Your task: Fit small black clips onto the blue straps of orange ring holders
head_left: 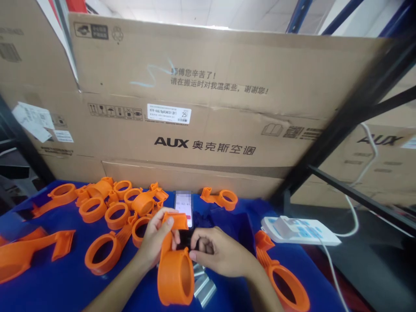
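Note:
My left hand (158, 236) is closed around the upper end of an orange plastic ring holder (173, 277), a wide ring on an arm with a clip-like end. It hangs ring down towards me. My right hand (219, 249) is just to its right, fingers curled together beside the holder's arm. Something dark shows near those fingertips, but I cannot make out what they pinch. Below my right hand lie several silver metal pieces (205, 289), partly covered by the holder and the hand. A phone (183, 206) with a running timer display stands behind my hands.
Several more orange ring holders (103, 253) lie on the blue cloth (68, 288), mostly on the left. Others sit at the back and at the right. A white power strip (300, 230) with cables rests at the right. A large cardboard box (208, 125) stands behind.

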Action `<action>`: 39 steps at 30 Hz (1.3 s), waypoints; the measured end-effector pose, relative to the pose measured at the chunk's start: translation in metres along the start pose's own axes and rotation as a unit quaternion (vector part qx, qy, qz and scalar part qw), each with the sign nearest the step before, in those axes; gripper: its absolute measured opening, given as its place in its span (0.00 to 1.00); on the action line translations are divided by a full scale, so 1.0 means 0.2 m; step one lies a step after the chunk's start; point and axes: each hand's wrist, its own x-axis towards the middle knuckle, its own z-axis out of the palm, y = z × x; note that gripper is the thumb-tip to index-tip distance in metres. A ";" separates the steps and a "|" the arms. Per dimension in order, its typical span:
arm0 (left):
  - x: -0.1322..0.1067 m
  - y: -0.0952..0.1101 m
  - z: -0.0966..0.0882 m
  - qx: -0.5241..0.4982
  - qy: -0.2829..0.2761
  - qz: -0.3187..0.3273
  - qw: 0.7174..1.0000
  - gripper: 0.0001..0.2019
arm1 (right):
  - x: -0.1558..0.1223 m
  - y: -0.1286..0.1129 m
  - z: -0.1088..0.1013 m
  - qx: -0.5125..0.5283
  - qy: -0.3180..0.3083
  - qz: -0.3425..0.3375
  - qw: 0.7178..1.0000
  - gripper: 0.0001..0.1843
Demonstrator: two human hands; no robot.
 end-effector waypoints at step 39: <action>-0.12 0.94 -1.18 0.724 0.219 0.060 0.651 0.28 | 0.08 -0.06 0.14 0.003 0.205 -0.119 0.971 0.20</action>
